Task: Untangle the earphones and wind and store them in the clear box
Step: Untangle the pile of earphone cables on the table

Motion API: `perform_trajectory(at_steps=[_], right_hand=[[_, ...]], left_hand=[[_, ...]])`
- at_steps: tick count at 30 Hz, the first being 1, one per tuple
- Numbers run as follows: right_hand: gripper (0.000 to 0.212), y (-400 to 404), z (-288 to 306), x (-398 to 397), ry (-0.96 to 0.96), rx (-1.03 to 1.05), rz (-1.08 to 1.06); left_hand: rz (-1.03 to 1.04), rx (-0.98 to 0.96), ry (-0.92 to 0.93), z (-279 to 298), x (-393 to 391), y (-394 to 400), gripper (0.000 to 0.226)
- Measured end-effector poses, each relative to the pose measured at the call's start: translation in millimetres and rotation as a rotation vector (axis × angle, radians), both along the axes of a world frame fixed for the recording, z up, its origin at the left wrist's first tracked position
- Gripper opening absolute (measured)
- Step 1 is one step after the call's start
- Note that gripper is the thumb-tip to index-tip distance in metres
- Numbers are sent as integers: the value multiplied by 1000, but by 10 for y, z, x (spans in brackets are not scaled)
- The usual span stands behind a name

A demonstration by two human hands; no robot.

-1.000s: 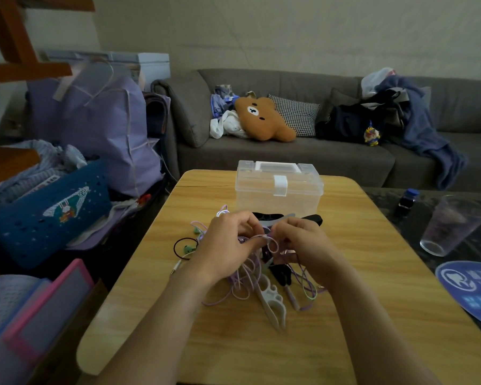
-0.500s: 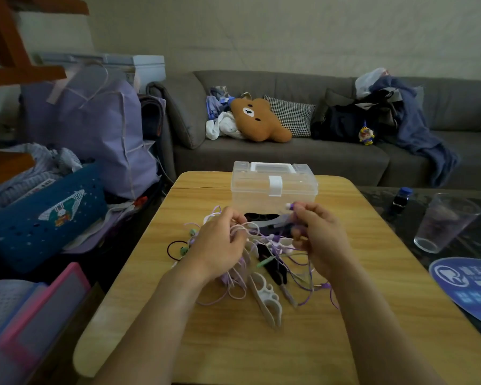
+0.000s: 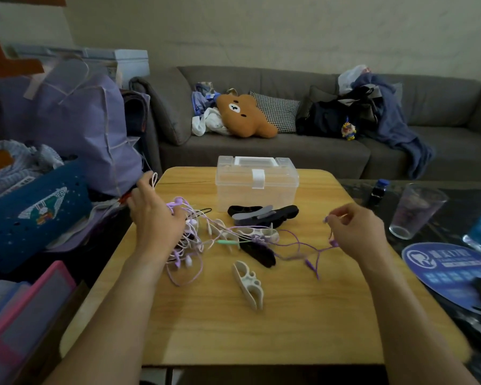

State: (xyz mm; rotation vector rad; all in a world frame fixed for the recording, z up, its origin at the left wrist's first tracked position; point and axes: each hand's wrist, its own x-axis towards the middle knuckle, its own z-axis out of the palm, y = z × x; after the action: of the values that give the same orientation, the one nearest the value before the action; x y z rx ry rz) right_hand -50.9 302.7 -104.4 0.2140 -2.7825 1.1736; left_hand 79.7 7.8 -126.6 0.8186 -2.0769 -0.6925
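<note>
The 2 hands are held well apart above the wooden table, with a tangle of earphones strung between them. The left hand is raised at the table's left edge, its fingers curled round a bunch of pale lilac cable; a loop of cord stands up above the knuckles, and the rest of the bundle hangs down to the tabletop just beside the wrist. The right hand hovers over the right side of the table, thumb and fingertips pinching a darker purple cable, which runs leftward across the wood towards the bundle; whether a small earbud sits between those fingertips is hard to tell, the hand being slightly blurred. A green plug lies among the cords at mid-table.

The clear box stands at the far middle of the table, lid down and white latch facing the viewer, apart from both hands. Just in front of it lie dark cable winders; a white winder lies alone nearer the viewer, and another white winder lies among the cords.

To the right, on a dark surface, stand a clear cup and a round blue fan. A grey sofa with a bear cushion fills the background.
</note>
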Motion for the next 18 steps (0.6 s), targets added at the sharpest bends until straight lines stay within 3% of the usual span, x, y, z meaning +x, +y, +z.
perform_trajectory(at_steps=[3, 5, 7, 8, 10, 12, 14, 16, 18], right_hand=[[25, 35, -23, 16, -169, 377, -43], [43, 1, -28, 61, -226, 579, -72], [49, -80, -24, 125, -148, 648, -68], [50, -134, -37, 144, -68, 629, -27], [50, -241, -53, 214, 29, 464, 184], [55, -335, -79, 300, -30, 300, 418], [63, -400, -133, 339, -100, 354, 551], [54, -438, -218, 309, -84, 391, 567], [34, -444, -267, 264, -53, 310, 543]], left_hand=[[120, 34, -70, 38, 22, 106, 91], [92, -51, 146, 117, 82, 290, 78], [-156, -119, 324, 212, 112, 521, 60], [-332, -116, 289, 241, 103, 615, 51], [-589, -115, -9, 199, 74, 729, 46], [-640, -107, -355, 47, 20, 688, 59], [-610, -149, -596, -45, -21, 606, 68], [-562, -225, -670, -69, -42, 551, 68], [-507, -239, -615, -68, -54, 516, 59]])
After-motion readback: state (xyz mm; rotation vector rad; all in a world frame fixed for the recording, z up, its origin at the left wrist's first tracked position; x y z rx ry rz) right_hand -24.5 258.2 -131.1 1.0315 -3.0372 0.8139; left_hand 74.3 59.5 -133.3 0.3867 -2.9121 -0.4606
